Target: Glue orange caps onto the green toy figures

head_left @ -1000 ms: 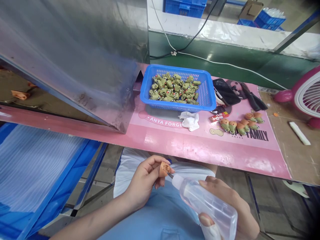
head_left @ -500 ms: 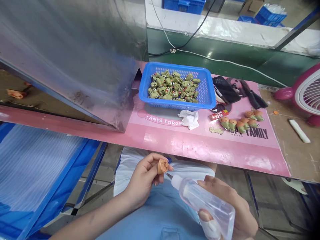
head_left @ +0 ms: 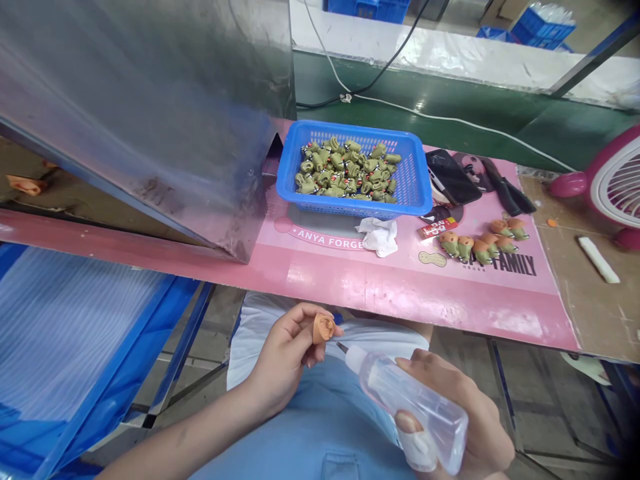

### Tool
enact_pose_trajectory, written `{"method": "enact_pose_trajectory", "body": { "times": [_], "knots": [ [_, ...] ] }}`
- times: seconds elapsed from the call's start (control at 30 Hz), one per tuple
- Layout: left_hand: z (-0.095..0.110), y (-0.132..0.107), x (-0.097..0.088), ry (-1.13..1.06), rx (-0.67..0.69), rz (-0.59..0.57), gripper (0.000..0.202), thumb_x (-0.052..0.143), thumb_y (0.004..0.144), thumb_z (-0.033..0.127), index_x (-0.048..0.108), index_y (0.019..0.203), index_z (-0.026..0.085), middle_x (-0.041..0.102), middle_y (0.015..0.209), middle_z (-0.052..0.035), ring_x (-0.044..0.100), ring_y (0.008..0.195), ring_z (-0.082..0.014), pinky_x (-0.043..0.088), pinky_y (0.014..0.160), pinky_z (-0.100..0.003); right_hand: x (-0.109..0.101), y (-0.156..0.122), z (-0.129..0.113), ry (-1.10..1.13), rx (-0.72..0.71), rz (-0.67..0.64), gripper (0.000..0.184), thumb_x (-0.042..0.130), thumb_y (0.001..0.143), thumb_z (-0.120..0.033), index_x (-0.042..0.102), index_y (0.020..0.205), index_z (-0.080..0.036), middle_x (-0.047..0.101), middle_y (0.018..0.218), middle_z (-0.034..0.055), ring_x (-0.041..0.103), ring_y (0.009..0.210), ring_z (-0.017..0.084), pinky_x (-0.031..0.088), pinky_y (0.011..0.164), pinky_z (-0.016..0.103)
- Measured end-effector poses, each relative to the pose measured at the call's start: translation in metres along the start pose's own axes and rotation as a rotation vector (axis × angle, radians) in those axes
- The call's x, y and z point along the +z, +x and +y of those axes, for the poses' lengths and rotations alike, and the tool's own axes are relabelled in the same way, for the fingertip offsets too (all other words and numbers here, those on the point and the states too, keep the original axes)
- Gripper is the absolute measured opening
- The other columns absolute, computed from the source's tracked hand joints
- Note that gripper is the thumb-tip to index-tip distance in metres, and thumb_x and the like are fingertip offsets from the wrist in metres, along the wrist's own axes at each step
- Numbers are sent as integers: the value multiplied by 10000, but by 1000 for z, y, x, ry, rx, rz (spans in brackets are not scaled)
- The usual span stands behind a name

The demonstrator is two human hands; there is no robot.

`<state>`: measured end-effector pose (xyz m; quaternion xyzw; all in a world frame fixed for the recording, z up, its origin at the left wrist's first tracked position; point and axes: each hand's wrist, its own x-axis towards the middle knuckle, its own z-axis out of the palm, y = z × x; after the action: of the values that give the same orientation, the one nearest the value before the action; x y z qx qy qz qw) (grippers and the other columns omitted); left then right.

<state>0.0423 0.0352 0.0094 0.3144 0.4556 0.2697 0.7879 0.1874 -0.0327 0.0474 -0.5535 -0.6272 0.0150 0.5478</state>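
Note:
Between the thumb and fingers of my left hand [head_left: 287,353] is a small orange hollow piece [head_left: 324,329], its open side turned toward the bottle. My right hand [head_left: 463,400] is wrapped round a clear squeeze bottle [head_left: 413,400] with a thin dark tip. The bottle lies tilted, its tip pointing up and left, a short gap away from the orange piece. White wrapping covers one finger of the right hand. Both hands are over my lap, in front of the table edge. Clear liquid seems to be inside the bottle.
A blue basket [head_left: 350,207] of small green pieces stands on the pink mat [head_left: 320,280]. Right of it are crumpled tissue [head_left: 379,237], a phone [head_left: 453,177], a red packet [head_left: 438,228] and several orange-and-green figures [head_left: 483,248]. A metal housing [head_left: 200,133] rises left; a pink fan [head_left: 617,180] stands right.
The bottle tip has drawn back from the orange piece, leaving a wider gap. My left hand has shifted slightly up and left, still holding the piece.

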Motion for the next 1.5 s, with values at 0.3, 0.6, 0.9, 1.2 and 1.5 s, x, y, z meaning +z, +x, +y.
{"method": "enact_pose_trajectory", "body": {
  "times": [0.3,0.6,0.9,1.2,1.5],
  "knots": [
    [0,0,-1,8,0,-8,55,499,776,135,545,798,156,657,715,-22,385,430,-36,259,415,-164,4,-1,1,-22,-18,50,133,543,761,-213,563,833,-103,467,536,-10,486,433,137,341,316,256],
    [0,0,-1,30,-12,-13,34,530,771,166,562,781,160,649,754,-23,415,441,-34,270,418,-163,4,-5,3,-7,-41,93,154,560,751,-157,568,878,-69,489,594,13,529,521,168,410,364,287],
    [-2,0,-2,57,2,-22,40,537,775,169,577,777,165,626,700,1,445,441,-35,289,405,-154,7,-6,3,-39,-46,116,168,565,750,-166,574,887,-70,509,617,20,498,495,152,342,349,274],
    [-3,1,-2,44,-15,-32,45,567,767,202,569,796,168,657,724,-24,446,451,-44,313,430,-163,5,-7,5,-29,-112,73,222,560,767,-192,580,947,-64,502,618,9,479,473,129,340,349,264],
    [-5,-1,-2,-8,-32,-62,54,574,772,213,556,787,165,652,712,-13,426,441,-34,288,434,-164,5,-1,-2,-49,-72,28,106,531,780,-196,565,809,-100,553,635,24,493,460,132,366,363,275]
  ]
}}
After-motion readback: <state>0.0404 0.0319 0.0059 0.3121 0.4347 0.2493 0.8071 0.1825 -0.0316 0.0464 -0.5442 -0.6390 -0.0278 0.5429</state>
